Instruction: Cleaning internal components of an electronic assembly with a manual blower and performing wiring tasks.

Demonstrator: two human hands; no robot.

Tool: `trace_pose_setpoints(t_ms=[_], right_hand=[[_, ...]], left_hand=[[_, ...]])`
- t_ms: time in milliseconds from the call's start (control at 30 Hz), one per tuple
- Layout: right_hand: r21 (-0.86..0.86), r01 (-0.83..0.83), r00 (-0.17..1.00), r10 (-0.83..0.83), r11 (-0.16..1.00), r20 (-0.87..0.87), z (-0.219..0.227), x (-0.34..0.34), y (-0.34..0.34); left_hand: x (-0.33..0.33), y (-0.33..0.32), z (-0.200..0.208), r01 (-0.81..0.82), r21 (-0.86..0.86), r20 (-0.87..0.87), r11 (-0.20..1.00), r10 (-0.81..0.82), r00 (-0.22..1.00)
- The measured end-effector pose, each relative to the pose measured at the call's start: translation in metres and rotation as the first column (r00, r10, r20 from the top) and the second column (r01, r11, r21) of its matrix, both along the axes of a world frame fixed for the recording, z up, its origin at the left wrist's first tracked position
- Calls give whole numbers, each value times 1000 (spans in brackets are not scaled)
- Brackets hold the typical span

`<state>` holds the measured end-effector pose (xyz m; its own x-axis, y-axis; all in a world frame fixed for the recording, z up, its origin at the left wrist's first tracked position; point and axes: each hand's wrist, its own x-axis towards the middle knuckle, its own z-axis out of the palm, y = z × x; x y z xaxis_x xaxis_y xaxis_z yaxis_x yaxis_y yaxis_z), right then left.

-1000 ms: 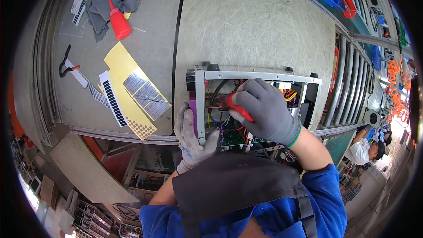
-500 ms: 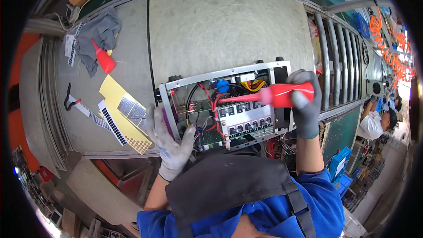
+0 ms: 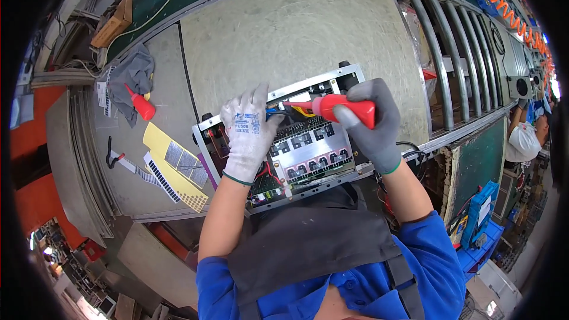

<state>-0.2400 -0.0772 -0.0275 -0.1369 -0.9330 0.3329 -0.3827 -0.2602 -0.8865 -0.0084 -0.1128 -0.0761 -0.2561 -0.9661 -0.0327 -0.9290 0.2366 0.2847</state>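
Note:
An open metal-framed electronic chassis [image 3: 314,82] lies on the bench before me, with circuit boards, wires and a silver heat-sink plate [image 3: 311,148] inside. My right hand [image 3: 378,130], in a dark grey glove, is closed round a red squeeze bottle [image 3: 355,110]. The bottle is tilted nearly level, its thin nozzle pointing left over the far part of the chassis, close to yellow wires [image 3: 306,111]. Whether the tip touches anything is unclear. My left hand [image 3: 246,133], in a light grey glove, rests across the chassis's left part, fingers stretched over the far rail and thumb toward the inside.
Left on the bench are a yellow sheet [image 3: 155,135] with silver labels, a striped label strip [image 3: 161,179], a grey cloth [image 3: 131,72] and another red squeeze bottle [image 3: 143,107]. Metal rollers [image 3: 440,65] flank the bench on the right. Black cables [image 3: 413,147] hang beside my right wrist.
My left hand has moved from the chassis's near left corner up over its far rail. The squeeze bottle's nozzle has shifted from the red wires toward the chassis's far side. The view has shifted too.

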Motion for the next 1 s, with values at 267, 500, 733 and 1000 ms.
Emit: trace_pose_setpoints(t_ms=[267, 500, 733, 1000], right_hand=[[-96, -168, 963, 142, 981, -229, 4, 18, -13], [-175, -235, 906, 151, 956, -396, 13, 20, -5], [-93, -50, 981, 31, 994, -193, 16, -3, 4], [-98, -59, 968, 33, 993, -248, 6, -3, 7]], left_hand=[[2, 2, -10, -32, -78, -115, 996, 23, 993], [2, 2, -8, -20, -61, -90, 998, 14, 996], [4, 2, 2, 23, -18, -100, 1000, -24, 995], [3, 3, 1, 24, -3, -59, 1000, -25, 998]])
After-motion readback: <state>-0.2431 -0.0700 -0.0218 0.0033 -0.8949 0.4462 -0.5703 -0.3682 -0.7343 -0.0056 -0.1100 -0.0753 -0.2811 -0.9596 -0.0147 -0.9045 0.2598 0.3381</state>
